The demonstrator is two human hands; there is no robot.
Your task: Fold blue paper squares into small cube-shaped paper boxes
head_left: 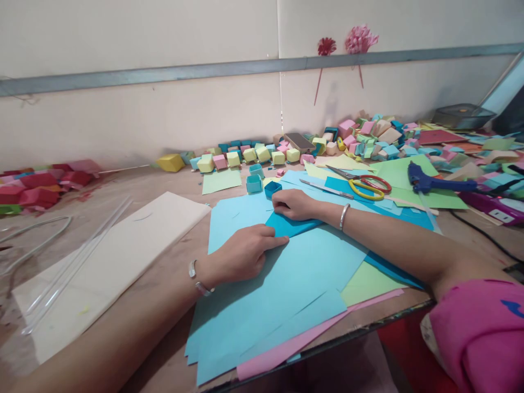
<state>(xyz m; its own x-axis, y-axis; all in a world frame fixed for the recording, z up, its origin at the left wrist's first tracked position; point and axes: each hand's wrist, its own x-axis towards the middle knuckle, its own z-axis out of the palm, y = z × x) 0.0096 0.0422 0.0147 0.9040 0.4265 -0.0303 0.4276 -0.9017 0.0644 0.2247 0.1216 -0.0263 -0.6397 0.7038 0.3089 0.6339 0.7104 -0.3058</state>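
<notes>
A pale wall with a grey metal rail runs behind a worn brown wooden counter [164, 185] strewn with craft paper. Two paper flowers, one red [326, 46] and one pink [360, 38], hang on the rail.

In the head view, a spread of light blue paper sheets [278, 284] covers the middle of the counter, with a pink sheet [286, 349] and a pale green sheet [368, 284] showing from beneath near the front edge. On top lies a folded piece of darker teal paper [292, 225]. The left hand [241, 254] lies flat, its fingertips pressing on the near left end of the teal piece; the grip is not closed around anything. The right hand [292, 204] rests on the far edge of the same piece, fingers curled down onto it, pressing rather than clasping. Both wrists wear a silver bangle.

Just beyond the right hand stand small blue paper boxes [262, 183]. Further right lie red and yellow handled scissors [368, 185] and a blue glue gun [429, 183]. A row of small coloured paper cubes [254, 155] lines the wall, with a phone [299, 142] among them. To the left rests a long cream board [123, 256] with clear plastic rods [77, 256] on it, and a heap of red paper boxes [41, 188] lies at the far left.
</notes>
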